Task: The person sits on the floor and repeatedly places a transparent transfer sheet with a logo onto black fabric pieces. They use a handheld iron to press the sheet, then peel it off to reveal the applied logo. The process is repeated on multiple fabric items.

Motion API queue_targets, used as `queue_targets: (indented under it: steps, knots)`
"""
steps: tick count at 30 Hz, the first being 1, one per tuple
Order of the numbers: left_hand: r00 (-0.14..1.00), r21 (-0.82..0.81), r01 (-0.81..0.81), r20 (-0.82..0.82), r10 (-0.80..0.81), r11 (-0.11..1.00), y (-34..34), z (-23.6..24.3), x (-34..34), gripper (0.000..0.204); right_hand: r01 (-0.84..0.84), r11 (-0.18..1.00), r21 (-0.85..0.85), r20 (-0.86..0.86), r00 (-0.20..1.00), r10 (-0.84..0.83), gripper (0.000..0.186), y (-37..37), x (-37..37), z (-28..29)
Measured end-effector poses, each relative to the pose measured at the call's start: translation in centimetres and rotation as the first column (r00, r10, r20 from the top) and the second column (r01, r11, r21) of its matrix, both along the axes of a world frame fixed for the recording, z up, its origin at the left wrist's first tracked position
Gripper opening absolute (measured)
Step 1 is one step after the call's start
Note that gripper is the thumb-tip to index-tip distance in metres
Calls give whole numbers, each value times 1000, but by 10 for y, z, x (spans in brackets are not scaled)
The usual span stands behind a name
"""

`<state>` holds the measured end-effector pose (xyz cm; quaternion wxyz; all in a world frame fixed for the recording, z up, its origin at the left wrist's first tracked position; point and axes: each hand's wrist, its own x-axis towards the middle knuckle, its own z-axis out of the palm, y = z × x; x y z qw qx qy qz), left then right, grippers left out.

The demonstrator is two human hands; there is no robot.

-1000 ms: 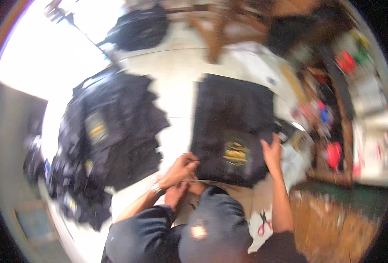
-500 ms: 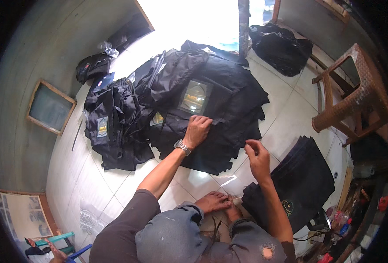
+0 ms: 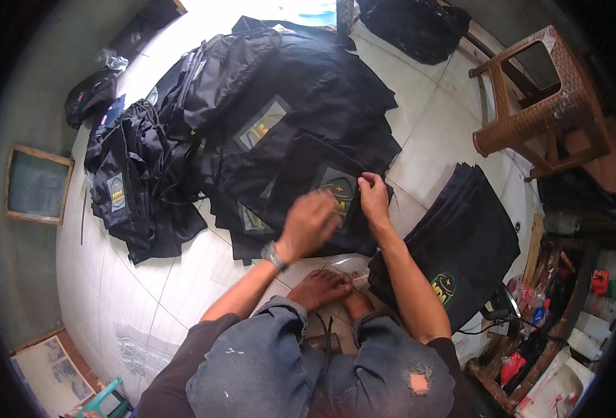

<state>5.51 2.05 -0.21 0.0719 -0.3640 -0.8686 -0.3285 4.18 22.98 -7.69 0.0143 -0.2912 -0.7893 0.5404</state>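
A black fabric panel (image 3: 301, 164) lies across the front of a wide pile of black fabric (image 3: 301, 76). On it is a clear film sheet (image 3: 331, 180) over a green and yellow emblem. My right hand (image 3: 375, 202) pinches the panel's upper right edge, close to the film's corner; whether the film is in the pinch too I cannot tell. Blurred by motion, my left hand (image 3: 311, 223) hovers over the panel beside the emblem. Another film sheet (image 3: 262, 124) lies on the pile behind. To the right is a stack of black panels (image 3: 461, 237) with a similar emblem.
Bunched black drawstring bags (image 3: 130, 181) lie at the left. A brown plastic stool (image 3: 531, 104) stands at the right, with a black plastic bag (image 3: 416, 28) farther back. An iron (image 3: 506, 303) and its cord sit beside the stack. My bare feet (image 3: 322, 287) rest before the pile.
My right hand has moved from the air onto the panel's edge and closed there. My left hand has let go of the fabric edge and moves over the panel. The view has shifted.
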Motion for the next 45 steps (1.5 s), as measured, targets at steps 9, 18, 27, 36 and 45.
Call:
queue_targets:
  steps: [9, 18, 27, 36, 45]
  knots:
    - [979, -311, -200, -91, 180, 929, -32, -40, -90, 54, -177, 981, -81, 14, 984, 179, 31, 5, -16, 16]
    - [983, -326, -182, -50, 176, 927, -31, -46, -90, 53, -423, 892, 160, -41, 900, 434, 23, 14, -13, 40]
    - [977, -306, -209, -95, 189, 929, -31, -48, -91, 53, -474, 747, 467, -115, 805, 583, 12, 7, -9, 55]
    - [978, -297, -207, -78, 192, 932, -31, -48, -91, 53, -595, 731, 334, 9, 778, 629, 17, 10, -20, 66]
    - [977, -286, -213, -84, 197, 934, -31, -52, -91, 54, -712, 563, 420, 60, 641, 765, 15, 5, -4, 75]
